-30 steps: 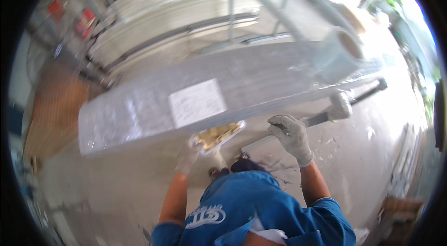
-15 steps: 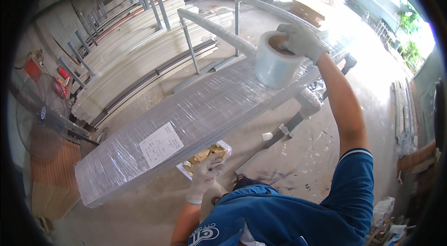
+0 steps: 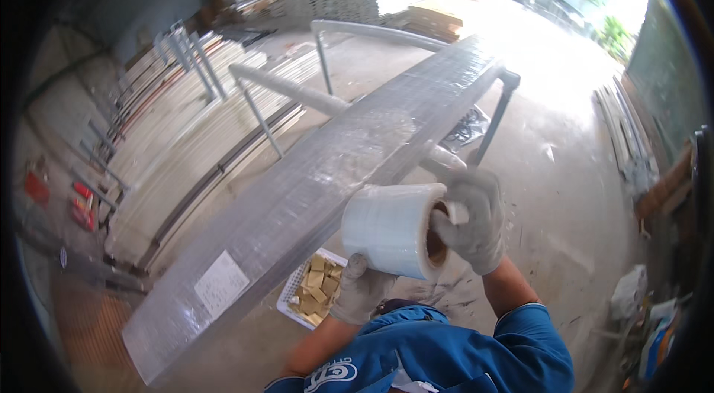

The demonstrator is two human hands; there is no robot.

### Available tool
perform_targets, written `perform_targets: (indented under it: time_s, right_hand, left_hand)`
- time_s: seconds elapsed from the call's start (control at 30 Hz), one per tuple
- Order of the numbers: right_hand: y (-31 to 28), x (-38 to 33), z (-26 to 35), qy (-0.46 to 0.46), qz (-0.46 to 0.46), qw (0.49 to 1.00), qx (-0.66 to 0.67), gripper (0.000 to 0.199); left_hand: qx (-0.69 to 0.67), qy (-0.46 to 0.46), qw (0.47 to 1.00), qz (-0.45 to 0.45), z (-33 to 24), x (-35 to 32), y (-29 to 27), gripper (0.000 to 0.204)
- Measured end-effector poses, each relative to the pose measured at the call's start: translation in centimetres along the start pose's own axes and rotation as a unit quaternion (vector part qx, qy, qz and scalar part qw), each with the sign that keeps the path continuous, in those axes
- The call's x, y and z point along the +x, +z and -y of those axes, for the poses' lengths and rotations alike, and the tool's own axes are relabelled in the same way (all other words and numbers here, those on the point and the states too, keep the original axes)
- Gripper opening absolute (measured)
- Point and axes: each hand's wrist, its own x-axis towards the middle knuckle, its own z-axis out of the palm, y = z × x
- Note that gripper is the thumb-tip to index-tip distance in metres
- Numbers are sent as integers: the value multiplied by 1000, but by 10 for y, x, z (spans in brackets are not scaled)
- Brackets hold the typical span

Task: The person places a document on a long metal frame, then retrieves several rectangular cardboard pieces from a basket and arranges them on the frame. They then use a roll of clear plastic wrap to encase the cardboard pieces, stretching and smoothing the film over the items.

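A wide roll of clear stretch film (image 3: pixel 387 229) is held on its side in front of my body, at the near edge of a long bundle (image 3: pixel 297 192) wrapped in film. My gloved right hand (image 3: pixel 476 222) grips the roll's right end, with fingers at the opening of its brown cardboard core (image 3: pixel 437 235). Under the roll's left part, my gloved left hand (image 3: pixel 362 290) supports it, its thumb up against the film and its other fingers mostly hidden. A white paper label (image 3: pixel 222 285) lies on the bundle's near left part.
The bundle rests on a padded metal rack (image 3: pixel 294 88). Below it stands a white basket (image 3: pixel 286 296) of small yellowish pieces. Long pale profiles (image 3: pixel 178 147) are stacked at left, near a blurred fan (image 3: pixel 82 266). Boards (image 3: pixel 433 20) lie farther back; more lengths (image 3: pixel 627 136) lie at right.
The roll has come off the bundle's top toward me and been tipped onto its side. My left hand has risen from above the basket to the roll. The view has shifted.
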Motion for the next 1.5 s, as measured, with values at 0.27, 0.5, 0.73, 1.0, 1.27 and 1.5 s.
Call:
perform_targets:
  time_s: [0.27, 0.5, 0.73, 1.0, 1.27, 1.5]
  right_hand:
    - [-8, -74, -27, -59, 239, 945, 216, 48]
    - [11, -42, -2, 252, 174, 747, 590, 50]
    - [84, -13, -28, 69, 44, 964, 253, 67]
    - [122, -33, -31, 33, 72, 993, 89, 73]
    - [144, -27, -20, 70, -10, 996, 60, 67]
    - [154, -11, -10, -64, 98, 991, 61, 71]
  left_hand:
    - [383, 133, 903, 142, -20, 31, 19, 138]
    - [539, 35, 828, 150, -10, 35, 58, 160]
    - [692, 130, 710, -10, -42, -37, 37, 121]
    - [652, 439, 287, -548, -197, -296, -15, 69]
    - [516, 479, 59, -708, -274, -415, -53, 60]
    - [481, 494, 29, -724, -248, -368, -130, 56]
